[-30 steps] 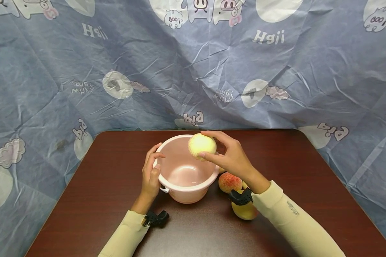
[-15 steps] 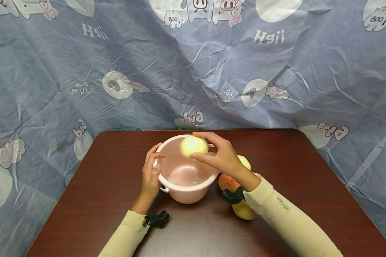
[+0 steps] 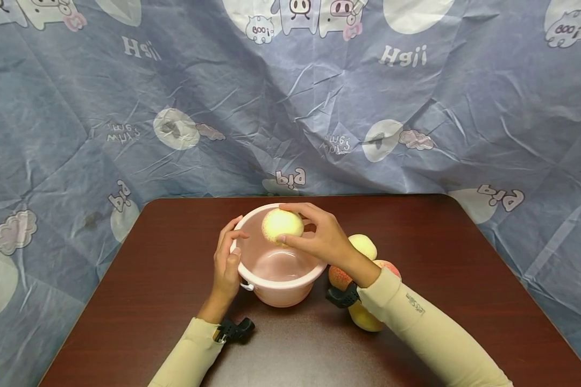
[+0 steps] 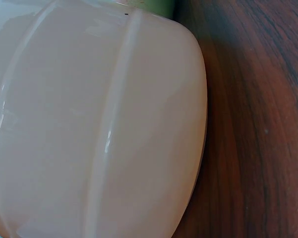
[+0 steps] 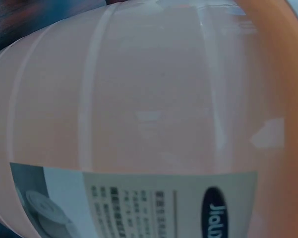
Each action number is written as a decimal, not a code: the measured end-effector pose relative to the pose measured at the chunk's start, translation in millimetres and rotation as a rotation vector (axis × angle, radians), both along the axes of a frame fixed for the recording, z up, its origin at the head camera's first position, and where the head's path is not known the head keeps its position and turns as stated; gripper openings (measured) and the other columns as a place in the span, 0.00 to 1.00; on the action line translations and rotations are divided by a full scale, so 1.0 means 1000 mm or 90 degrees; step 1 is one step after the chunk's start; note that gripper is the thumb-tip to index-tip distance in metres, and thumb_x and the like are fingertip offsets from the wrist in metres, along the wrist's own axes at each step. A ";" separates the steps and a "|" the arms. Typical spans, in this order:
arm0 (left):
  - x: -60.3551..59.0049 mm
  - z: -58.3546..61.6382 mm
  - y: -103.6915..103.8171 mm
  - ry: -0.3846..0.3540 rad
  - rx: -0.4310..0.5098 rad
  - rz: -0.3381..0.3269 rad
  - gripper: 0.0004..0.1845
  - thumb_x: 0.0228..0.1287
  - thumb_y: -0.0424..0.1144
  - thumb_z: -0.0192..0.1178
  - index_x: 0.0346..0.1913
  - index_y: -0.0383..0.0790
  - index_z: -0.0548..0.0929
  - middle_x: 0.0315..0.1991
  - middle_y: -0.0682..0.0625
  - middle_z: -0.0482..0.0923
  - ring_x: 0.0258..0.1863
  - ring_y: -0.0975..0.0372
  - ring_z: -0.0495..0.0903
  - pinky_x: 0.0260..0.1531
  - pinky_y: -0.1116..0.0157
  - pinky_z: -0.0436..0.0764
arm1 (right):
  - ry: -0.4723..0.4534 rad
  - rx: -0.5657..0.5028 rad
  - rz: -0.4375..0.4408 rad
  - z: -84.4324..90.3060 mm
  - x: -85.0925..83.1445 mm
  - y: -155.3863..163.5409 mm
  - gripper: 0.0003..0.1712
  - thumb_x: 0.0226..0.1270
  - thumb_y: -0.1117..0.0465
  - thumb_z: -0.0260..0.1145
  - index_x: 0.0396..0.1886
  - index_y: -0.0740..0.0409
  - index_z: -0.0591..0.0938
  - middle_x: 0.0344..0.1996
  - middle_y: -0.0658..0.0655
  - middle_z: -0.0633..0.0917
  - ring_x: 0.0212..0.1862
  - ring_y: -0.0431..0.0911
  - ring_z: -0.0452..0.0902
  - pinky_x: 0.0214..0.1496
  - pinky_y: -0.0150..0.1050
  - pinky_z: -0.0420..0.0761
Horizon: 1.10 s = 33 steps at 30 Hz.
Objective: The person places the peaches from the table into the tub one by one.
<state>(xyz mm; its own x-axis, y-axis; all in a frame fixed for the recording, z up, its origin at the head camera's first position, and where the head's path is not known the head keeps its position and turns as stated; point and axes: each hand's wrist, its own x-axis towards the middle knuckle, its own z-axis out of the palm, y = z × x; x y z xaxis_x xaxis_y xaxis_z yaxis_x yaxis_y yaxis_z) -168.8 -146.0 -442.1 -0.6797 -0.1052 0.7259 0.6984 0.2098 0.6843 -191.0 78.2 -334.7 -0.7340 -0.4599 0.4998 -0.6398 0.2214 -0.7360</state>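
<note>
Peach pinched by right hand over bucket; left hand grips rim.

A dark reddish-brown wooden table with rounded corners carried everything. A pale pink plastic bucket stood near its middle. Just right of the bucket, a small cluster of fruit lay on the wood (partly hidden by a sleeve): a pale yellow fruit, a reddish peach, another peach and a yellow fruit nearest the front edge.
</note>
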 end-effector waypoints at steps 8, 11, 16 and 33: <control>0.001 0.000 -0.001 0.005 -0.003 -0.006 0.20 0.60 0.41 0.41 0.46 0.31 0.76 0.66 0.39 0.65 0.66 0.49 0.64 0.62 0.60 0.64 | 0.019 0.018 0.019 -0.007 -0.009 -0.004 0.33 0.50 0.53 0.77 0.58 0.50 0.79 0.52 0.48 0.81 0.43 0.44 0.81 0.42 0.37 0.82; 0.000 0.000 -0.001 0.008 -0.003 -0.005 0.20 0.59 0.40 0.41 0.46 0.32 0.76 0.66 0.36 0.65 0.66 0.49 0.64 0.62 0.60 0.64 | 0.029 0.025 0.024 -0.006 -0.010 -0.008 0.33 0.50 0.52 0.77 0.58 0.51 0.80 0.51 0.49 0.81 0.44 0.45 0.80 0.41 0.36 0.82; 0.000 0.000 -0.001 0.004 -0.004 -0.001 0.19 0.59 0.41 0.41 0.46 0.35 0.77 0.66 0.37 0.65 0.66 0.50 0.65 0.61 0.60 0.64 | 0.028 0.035 0.030 -0.005 -0.012 -0.014 0.32 0.50 0.53 0.77 0.58 0.52 0.80 0.50 0.50 0.81 0.44 0.45 0.80 0.39 0.34 0.82; 0.000 0.003 -0.001 0.009 -0.004 0.004 0.19 0.57 0.41 0.42 0.45 0.34 0.77 0.65 0.38 0.66 0.66 0.50 0.65 0.63 0.58 0.62 | 0.137 0.123 0.021 -0.012 -0.012 -0.020 0.31 0.51 0.49 0.76 0.57 0.50 0.80 0.53 0.48 0.80 0.51 0.40 0.74 0.40 0.34 0.79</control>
<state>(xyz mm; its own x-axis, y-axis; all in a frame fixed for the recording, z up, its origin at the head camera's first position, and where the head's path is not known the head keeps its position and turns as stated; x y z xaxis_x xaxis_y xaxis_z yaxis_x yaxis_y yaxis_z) -168.7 -147.1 -438.9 -0.6689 -0.1054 0.7359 0.7063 0.2187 0.6733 -203.0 58.1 -346.5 -0.6040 -0.5834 0.5429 -0.7856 0.3209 -0.5290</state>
